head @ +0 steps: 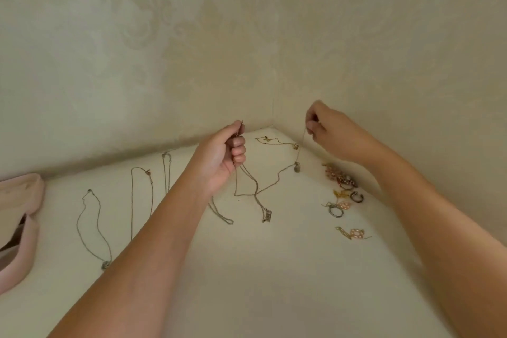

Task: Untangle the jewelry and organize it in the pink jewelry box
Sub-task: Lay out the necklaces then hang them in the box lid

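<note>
My left hand (225,156) is raised above the cream surface and grips one end of a tangle of thin chains (258,189). From it a chain with a rectangular pendant (267,215) hangs down onto the surface. My right hand (326,132), further right near the wall corner, pinches the other end of a chain, which carries a small grey pendant (297,167). The chain sags between both hands. The pink jewelry box (19,225) lies open at the left edge, partly out of view.
Three separated necklaces (93,225) (141,200) (166,170) lie stretched out left of my left arm. A gold chain (277,141) lies in the corner. Several rings and earrings (343,195) sit at the right by the wall. Patterned walls enclose the corner.
</note>
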`<action>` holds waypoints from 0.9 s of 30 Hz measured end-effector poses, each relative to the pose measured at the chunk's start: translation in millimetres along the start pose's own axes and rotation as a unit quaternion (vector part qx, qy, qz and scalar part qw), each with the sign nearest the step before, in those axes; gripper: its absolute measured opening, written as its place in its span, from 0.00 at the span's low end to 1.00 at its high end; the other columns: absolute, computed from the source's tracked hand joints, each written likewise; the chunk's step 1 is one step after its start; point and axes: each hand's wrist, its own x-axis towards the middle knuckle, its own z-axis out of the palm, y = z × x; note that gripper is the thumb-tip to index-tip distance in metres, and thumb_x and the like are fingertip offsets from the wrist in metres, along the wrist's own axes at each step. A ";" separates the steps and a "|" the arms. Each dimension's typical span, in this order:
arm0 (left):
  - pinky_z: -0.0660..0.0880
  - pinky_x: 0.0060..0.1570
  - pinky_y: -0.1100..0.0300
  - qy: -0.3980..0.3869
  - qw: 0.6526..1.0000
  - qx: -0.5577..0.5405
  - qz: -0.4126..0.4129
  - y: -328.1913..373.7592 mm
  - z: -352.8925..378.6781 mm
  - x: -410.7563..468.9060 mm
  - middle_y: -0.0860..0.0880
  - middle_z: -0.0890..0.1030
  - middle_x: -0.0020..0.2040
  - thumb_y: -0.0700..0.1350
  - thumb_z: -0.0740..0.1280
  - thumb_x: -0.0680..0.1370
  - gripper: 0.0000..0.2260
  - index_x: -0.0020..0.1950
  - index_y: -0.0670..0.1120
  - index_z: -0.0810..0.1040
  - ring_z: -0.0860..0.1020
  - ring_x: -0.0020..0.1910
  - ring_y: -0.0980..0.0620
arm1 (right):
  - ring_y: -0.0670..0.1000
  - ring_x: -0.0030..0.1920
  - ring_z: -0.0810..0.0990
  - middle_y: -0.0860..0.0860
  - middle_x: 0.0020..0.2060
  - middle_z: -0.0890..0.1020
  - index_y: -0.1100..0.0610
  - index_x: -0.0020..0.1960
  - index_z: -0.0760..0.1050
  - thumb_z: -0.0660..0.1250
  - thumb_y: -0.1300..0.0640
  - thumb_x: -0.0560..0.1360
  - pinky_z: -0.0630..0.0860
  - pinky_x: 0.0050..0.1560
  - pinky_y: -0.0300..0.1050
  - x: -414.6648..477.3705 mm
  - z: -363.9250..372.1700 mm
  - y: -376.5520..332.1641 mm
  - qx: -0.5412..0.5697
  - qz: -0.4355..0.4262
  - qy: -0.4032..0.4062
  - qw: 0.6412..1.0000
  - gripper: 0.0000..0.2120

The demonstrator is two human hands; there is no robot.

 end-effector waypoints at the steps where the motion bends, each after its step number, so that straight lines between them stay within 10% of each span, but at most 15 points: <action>1: 0.63 0.22 0.68 -0.007 1.000 -0.018 -0.001 0.2 1.4 -1.1 0.53 0.67 0.25 0.44 0.59 0.81 0.11 0.39 0.45 0.71 0.65 0.22 0.58 | 0.49 0.37 0.72 0.48 0.37 0.74 0.58 0.48 0.67 0.52 0.65 0.79 0.69 0.37 0.42 -4.4 -8.9 -8.1 0.044 -0.017 0.017 0.999 0.06; 11: 0.62 0.24 0.68 -0.077 0.993 -0.084 0.008 6.2 22.1 -14.8 0.49 0.73 0.30 0.42 0.61 0.75 0.05 0.40 0.43 0.72 0.67 0.25 0.57 | 0.48 0.33 0.74 0.52 0.32 0.77 0.61 0.40 0.77 0.55 0.72 0.76 0.72 0.34 0.36 -35.1 -33.8 -35.6 0.434 -0.055 -0.072 0.896 0.15; 27: 0.57 0.23 0.69 -0.029 0.976 0.180 0.118 -6.3 27.6 -22.2 0.56 0.61 0.24 0.46 0.69 0.70 0.06 0.40 0.46 0.84 0.58 0.23 0.58 | 0.43 0.34 0.79 0.50 0.33 0.83 0.56 0.46 0.84 0.73 0.60 0.71 0.75 0.43 0.34 -29.5 -13.2 -28.6 0.305 0.009 -0.042 0.951 0.05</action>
